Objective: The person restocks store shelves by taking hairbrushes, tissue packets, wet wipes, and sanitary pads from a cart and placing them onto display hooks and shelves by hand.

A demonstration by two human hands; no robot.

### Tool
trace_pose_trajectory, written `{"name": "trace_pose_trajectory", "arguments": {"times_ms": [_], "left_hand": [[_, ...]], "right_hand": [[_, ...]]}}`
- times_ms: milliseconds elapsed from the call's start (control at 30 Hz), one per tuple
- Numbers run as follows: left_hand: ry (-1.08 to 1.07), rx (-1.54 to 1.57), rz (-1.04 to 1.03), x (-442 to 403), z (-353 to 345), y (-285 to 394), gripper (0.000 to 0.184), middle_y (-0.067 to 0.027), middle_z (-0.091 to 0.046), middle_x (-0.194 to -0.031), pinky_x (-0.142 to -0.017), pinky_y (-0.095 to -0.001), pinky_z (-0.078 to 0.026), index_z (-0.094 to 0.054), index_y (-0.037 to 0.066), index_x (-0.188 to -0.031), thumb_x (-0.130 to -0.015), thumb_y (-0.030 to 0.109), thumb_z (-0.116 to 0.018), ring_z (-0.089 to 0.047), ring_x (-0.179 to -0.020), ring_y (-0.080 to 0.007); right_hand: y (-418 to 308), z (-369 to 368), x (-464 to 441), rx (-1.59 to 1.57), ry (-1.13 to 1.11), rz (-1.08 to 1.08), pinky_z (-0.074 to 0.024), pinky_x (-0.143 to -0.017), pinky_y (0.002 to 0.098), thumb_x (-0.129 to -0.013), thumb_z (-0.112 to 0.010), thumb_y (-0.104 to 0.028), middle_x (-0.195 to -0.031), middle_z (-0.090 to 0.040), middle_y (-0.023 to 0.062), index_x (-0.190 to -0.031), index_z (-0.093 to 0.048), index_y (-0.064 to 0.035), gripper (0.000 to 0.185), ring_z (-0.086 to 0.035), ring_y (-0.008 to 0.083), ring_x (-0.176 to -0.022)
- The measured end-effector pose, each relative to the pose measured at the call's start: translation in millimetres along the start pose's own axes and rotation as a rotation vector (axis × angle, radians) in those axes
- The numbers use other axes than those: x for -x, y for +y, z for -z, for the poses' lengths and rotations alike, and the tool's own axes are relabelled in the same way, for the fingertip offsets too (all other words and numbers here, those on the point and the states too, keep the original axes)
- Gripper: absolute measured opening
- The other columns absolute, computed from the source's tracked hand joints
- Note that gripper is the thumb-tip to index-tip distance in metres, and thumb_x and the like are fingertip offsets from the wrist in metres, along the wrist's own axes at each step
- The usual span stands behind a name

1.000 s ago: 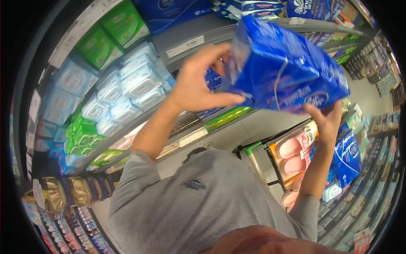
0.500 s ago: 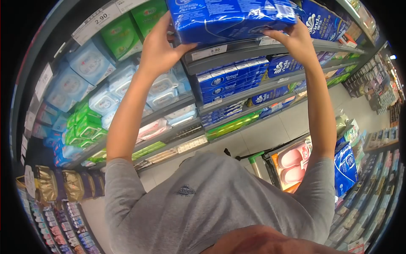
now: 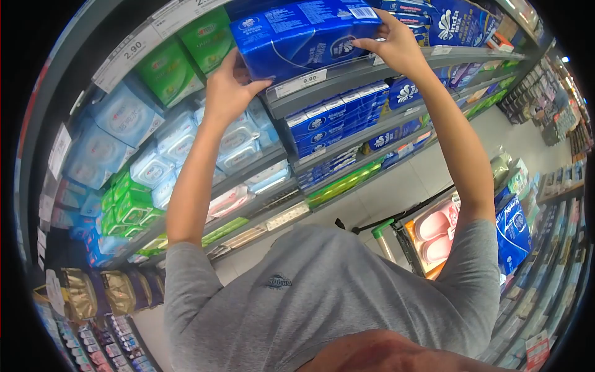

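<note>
A large blue pack of tissues (image 3: 307,46) with a barcode on its top edge is at the shelf's front, above the 9.90 price label (image 3: 301,83). My left hand (image 3: 230,90) grips its left end, thumb along the lower front edge and fingers behind the side. At the right end, my right hand (image 3: 395,46) has its thumb on the front face and fingers at the top corner. Whether the pack rests fully on the shelf is hidden. Green tissue packs (image 3: 204,40) stand just left of my left hand.
Lower shelves hold blue tissue packs (image 3: 341,111) and light-blue wipe packs (image 3: 152,164). To my right, a cart (image 3: 406,239) carries pink slippers (image 3: 436,237) and another blue pack (image 3: 513,235). Gold-coloured bags (image 3: 79,291) hang at the left. More shelving (image 3: 551,266) lines the right side.
The tissue pack has moved left in view, closer to the green packs. My right hand has moved left with it, and my left hand is slightly lower. The view has shifted a little.
</note>
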State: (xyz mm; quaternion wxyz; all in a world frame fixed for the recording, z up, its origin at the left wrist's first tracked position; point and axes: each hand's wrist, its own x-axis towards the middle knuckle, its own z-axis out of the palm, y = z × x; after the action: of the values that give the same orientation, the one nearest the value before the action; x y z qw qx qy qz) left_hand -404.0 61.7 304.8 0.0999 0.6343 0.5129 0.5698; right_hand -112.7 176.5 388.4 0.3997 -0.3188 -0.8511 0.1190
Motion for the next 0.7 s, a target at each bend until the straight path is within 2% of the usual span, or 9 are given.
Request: {"name": "trace_pose_trajectory", "arguments": {"times_ms": [100,133,200,233,300,367,567,600,700], "left_hand": [[0.003,0.109,0.032,-6,-4,-7,0.065,-0.0193,-0.068,-0.111,-0.083,-0.0339,-0.057,-0.05,-0.007,-0.129,-0.072,0.004,-0.08,-0.07,-0.098,-0.0271],[-0.005,0.11,0.043,-7,-4,-7,0.065,-0.0202,-0.066,-0.115,-0.082,-0.0337,-0.057,-0.049,-0.008,-0.13,-0.074,0.004,-0.079,-0.069,-0.098,-0.027],[0.032,0.101,0.03,-4,-8,-15,0.066,-0.0208,-0.065,-0.116,-0.083,-0.0336,-0.057,-0.048,-0.008,-0.131,-0.075,0.004,-0.079,-0.069,-0.099,-0.0267],[0.068,0.093,0.012,-5,-11,-18,0.066,-0.0214,-0.065,-0.118,-0.083,-0.0335,-0.057,-0.047,-0.008,-0.133,-0.075,0.004,-0.078,-0.069,-0.1,-0.0264],[0.126,0.133,-0.008,4,-11,-12,0.066,-0.0226,-0.06,-0.126,-0.085,-0.0374,-0.057,-0.045,-0.006,-0.137,-0.08,0.006,-0.075,-0.065,-0.106,-0.0288],[0.116,0.201,-0.028,15,-7,-6,0.072,-0.024,-0.054,-0.132,-0.088,-0.0391,-0.056,-0.039,-0.005,-0.142,-0.081,0.007,-0.074,-0.061,-0.114,-0.0321],[0.047,0.154,-0.091,24,-16,4,0.082,-0.0279,-0.044,-0.142,-0.098,-0.0429,-0.05,-0.027,-0.003,-0.148,-0.082,0.008,-0.073,-0.049,-0.129,-0.0367],[0.041,0.153,-0.094,19,-17,0,0.082,-0.0279,-0.044,-0.142,-0.098,-0.0429,-0.05,-0.027,-0.003,-0.148,-0.082,0.008,-0.073,-0.049,-0.129,-0.0367],[0.017,0.219,-0.079,10,-20,-12,0.084,-0.0283,-0.04,-0.145,-0.103,-0.0449,-0.045,-0.024,-0.005,-0.149,-0.082,0.008,-0.074,-0.046,-0.132,-0.0376]], "right_hand": [[1,-17,-5,-0.461,0.063,-0.042,-0.0516,-0.089,0.0359,-0.081,-0.072,-0.005,-0.111,-0.064,0.02,-0.133,-0.044,0.0046,0.06,-0.065,0.0271,-0.1],[-1,-20,-4,-0.46,0.063,-0.044,-0.0516,-0.089,0.0359,-0.081,-0.072,-0.005,-0.111,-0.064,0.02,-0.133,-0.044,0.0046,0.06,-0.065,0.0271,-0.1],[-9,-23,0,-0.091,0.168,-0.162,-0.0527,-0.085,0.0303,-0.083,-0.071,0.0,-0.112,-0.064,0.0159,-0.135,-0.041,0.0042,0.061,-0.065,0.0188,-0.097],[-16,-29,7,-0.229,0.264,-0.054,-0.0529,-0.083,0.0322,-0.083,-0.071,-0.007,-0.105,-0.067,0.0163,-0.128,-0.052,0.0018,0.05,-0.066,0.0206,-0.093],[1,-34,10,0.008,0.282,0.074,-0.0555,-0.085,0.0328,-0.085,-0.074,-0.014,-0.115,-0.067,0.0192,-0.138,-0.044,0.0007,0.062,-0.067,0.0241,-0.106],[3,-42,23,-0.071,0.304,0.072,-0.0558,-0.085,0.0345,-0.086,-0.071,-0.013,-0.12,-0.064,0.0211,-0.137,-0.045,-0.0003,0.059,-0.065,0.0275,-0.111],[-14,-57,28,0.193,0.23,-0.023,-0.0525,-0.093,0.0388,-0.084,-0.071,-0.024,-0.121,-0.062,0.0254,-0.134,-0.05,-0.0017,0.059,-0.063,0.0329,-0.112],[-10,-60,21,0.193,0.248,0.001,-0.0535,-0.088,0.0385,-0.082,-0.072,-0.026,-0.117,-0.063,0.0251,-0.131,-0.052,-0.0003,0.059,-0.065,0.0317,-0.104],[-18,-61,11,0.187,0.201,-0.05,-0.0537,-0.082,0.0386,-0.081,-0.073,-0.026,-0.112,-0.063,0.0248,-0.13,-0.052,0.002,0.061,-0.066,0.0302,-0.094]]}}
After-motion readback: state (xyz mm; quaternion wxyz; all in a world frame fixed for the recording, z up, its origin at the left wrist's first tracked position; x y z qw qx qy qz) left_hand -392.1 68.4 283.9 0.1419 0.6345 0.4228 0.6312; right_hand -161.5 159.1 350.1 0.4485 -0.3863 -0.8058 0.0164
